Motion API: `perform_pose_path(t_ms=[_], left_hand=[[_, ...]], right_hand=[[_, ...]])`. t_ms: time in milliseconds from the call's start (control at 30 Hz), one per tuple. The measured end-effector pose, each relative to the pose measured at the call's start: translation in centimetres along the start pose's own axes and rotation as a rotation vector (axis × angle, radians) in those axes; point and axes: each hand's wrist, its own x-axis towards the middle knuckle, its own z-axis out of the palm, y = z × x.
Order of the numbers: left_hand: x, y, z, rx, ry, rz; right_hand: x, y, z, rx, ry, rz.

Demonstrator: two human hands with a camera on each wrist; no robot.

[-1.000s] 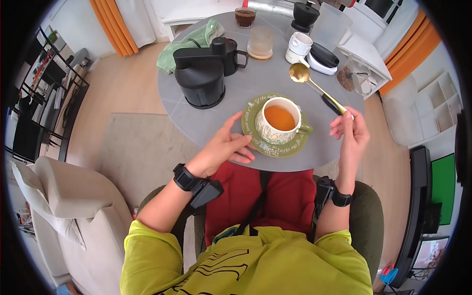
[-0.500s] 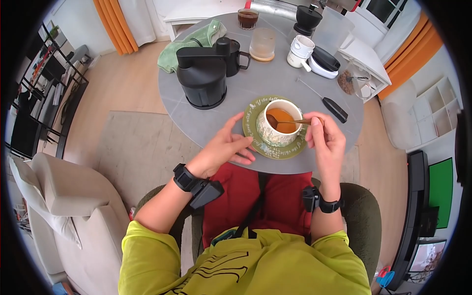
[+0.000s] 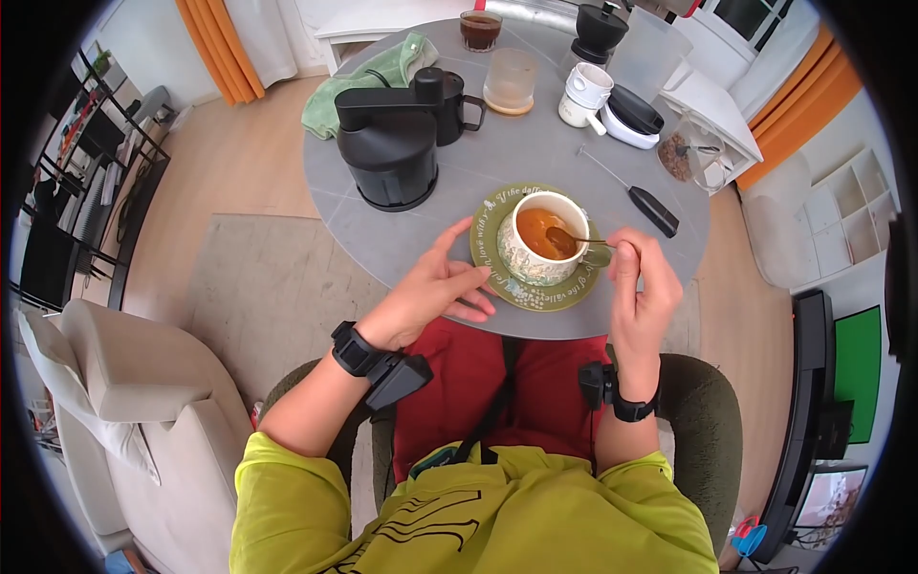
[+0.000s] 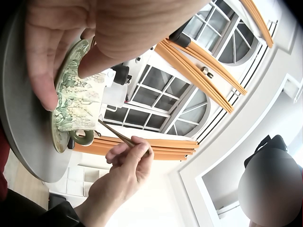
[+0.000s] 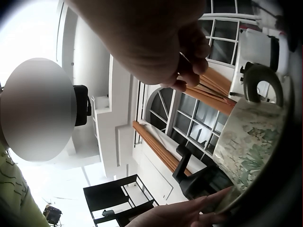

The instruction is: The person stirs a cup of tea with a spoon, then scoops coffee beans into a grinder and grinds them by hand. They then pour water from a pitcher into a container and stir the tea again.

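A cream cup with a green floral pattern (image 3: 521, 253) stands on a green lettered saucer (image 3: 488, 230) near the table's front edge. Orange-brown liquid (image 3: 537, 226) fills much of it. My right hand (image 3: 644, 287) pinches the handle of a gold spoon (image 3: 595, 241), whose bowl dips into the liquid at the cup's right side. In the left wrist view the spoon (image 4: 116, 133) slants over the rim above the green cup handle (image 4: 84, 138). At the saucer's left edge lies my left hand (image 3: 430, 292), fingers extended and spread, fingertips right at the rim.
A black lidded canister (image 3: 387, 163) and a black pitcher (image 3: 449, 115) stand to the left, by a green towel (image 3: 335, 100). A milk frother (image 3: 653, 210) lies to the right. Farther back are glasses (image 3: 510, 81), a white cup (image 3: 586, 86) and a hand grinder (image 3: 601, 33).
My right hand has moved left from beside the table's edge, bringing the spoon down into the cup. The spoon bowl then shifted right within the liquid. My left hand has stayed at the saucer.
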Motion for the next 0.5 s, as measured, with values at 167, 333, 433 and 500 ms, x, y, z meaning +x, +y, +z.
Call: perform_pose_path(t_ms=[167,333,433,500], left_hand=[[0.0,-0.1,0.0,0.006,0.002,-0.001],[-0.1,0.1,0.1,-0.001,0.001,-0.006],[-0.1,0.1,0.0,-0.007,0.001,-0.009],[0.0,0.0,0.0,-0.009,-0.003,-0.005]], right_hand=[[-0.1,-0.9,-0.1,0.154,-0.071,0.142],[-0.3,-0.4,1.3,0.377,-0.069,0.178],[-0.2,-0.3,1.4,0.373,-0.059,0.184],[-0.2,0.0,1.4,0.349,-0.056,0.165]])
